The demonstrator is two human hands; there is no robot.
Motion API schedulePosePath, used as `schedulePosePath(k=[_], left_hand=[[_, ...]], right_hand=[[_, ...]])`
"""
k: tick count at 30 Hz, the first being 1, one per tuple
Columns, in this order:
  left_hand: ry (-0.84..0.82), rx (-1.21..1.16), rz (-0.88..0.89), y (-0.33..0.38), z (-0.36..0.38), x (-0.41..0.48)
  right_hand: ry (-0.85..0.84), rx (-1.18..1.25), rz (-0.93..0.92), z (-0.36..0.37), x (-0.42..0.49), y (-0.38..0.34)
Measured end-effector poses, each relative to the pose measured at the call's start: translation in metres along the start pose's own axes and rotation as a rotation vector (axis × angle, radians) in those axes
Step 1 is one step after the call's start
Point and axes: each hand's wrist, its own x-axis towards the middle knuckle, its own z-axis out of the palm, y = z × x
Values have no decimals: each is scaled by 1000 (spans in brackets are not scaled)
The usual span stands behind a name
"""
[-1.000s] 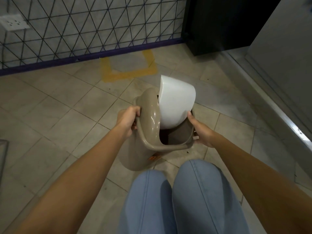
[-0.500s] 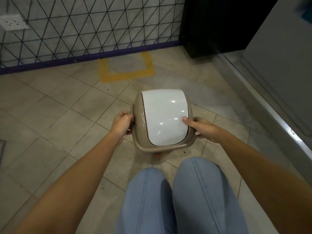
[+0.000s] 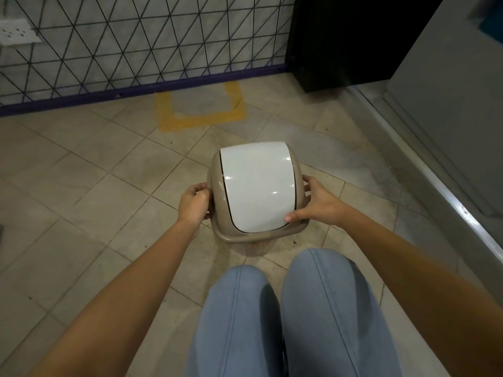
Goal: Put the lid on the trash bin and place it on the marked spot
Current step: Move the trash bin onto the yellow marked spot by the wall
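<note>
- The trash bin (image 3: 255, 247), a small beige plastic one, stands on the tiled floor (image 3: 81, 208) near the middle of the view, just ahead of the person's knees (image 3: 285, 308), which are in light blue jeans.
- The lid (image 3: 217, 229) sits on top of the bin: a beige frame with a glossy white swing flap (image 3: 257, 186) lying level and closed across its opening.
- The left hand (image 3: 193, 205) grips the lid's frame at 9 o'clock, fingers curled around the rim and thumb on the upper edge.
- The right hand (image 3: 322, 204) holds the frame at 3 o'clock; its fingers wrap the outer rim, and the thumb reaches in to press on the flap's near right corner, around 5 o'clock on the lid.
- Both hands are closed on the lid, one on each side, with bare forearms reaching in from the lower corners.
- The marked spot (image 3: 202, 110), an outline of yellow tape on the floor, lies at 12 o'clock from the bin, well apart from it, against the purple skirting (image 3: 136, 91) of the wall.
- The bin is not on that spot; bare tiles lie between the two.
- The wall above the skirting carries a pattern of black triangles on pale tile (image 3: 136, 36), with a white socket plate (image 3: 16, 31) at 10 o'clock in the view.
- A black cabinet (image 3: 340, 42) stands at 1 o'clock, and a grey panel with a metal sill (image 3: 449, 208) runs along the right edge at 3 o'clock.
</note>
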Motion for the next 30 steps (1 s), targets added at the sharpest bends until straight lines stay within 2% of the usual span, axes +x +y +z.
schedulePosePath(k=[8,17,23,30], left_hand=[[-35,10,91,-9,-6,-13],[-357,128,210,-12,-19,-29],[-375,184,236,-11,-15,-25],[-340,220,346,-8,-3,-23]], right_hand=[[-25,-159,-103,5,1,9],[8,-171,-134,10,5,7],[23,-150,-130,11,10,1],[66,-149,-118,11,22,-4]])
